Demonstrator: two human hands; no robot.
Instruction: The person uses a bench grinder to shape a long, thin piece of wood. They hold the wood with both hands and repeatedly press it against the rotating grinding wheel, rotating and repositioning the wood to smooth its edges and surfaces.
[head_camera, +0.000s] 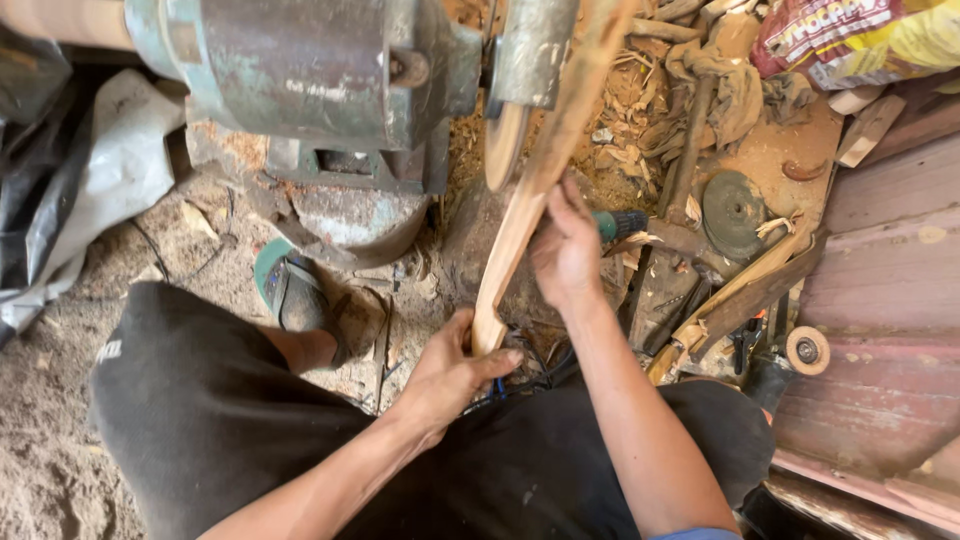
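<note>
The green motor housing (310, 75) of a bench grinder fills the upper left of the view, bolted down on a dusty base, and everything else lies around it. Just right of the housing, on its shaft, sits the sanding disc (503, 145), seen edge-on and coated in sawdust. Below the housing spread the person's black trousers (200, 420), with one foot in a green sandal (290, 290) planted just beneath the machine's base on the sandy floor (50, 470). Left of the housing lies crumpled grey sheeting (100, 170).

A long curved wooden piece (535, 190) runs up from below the housing to its right side, its pale face touching the sanding disc's edge. The left hand (450, 375) is closed around the lower end of the wooden piece, thumb across the butt. The right hand (565, 250) is wrapped on the piece's middle from the far side, just below the disc, fingers curled against the wood.

Farther right of the housing, wood shavings (630, 110) and a brown rag (720, 90) are heaped, with a round grey grinding wheel (733, 210) lying flat on sawdust, loose wooden slats (750, 290) beneath it, and a small spare disc (807, 350) near reddish planks (890, 300).
</note>
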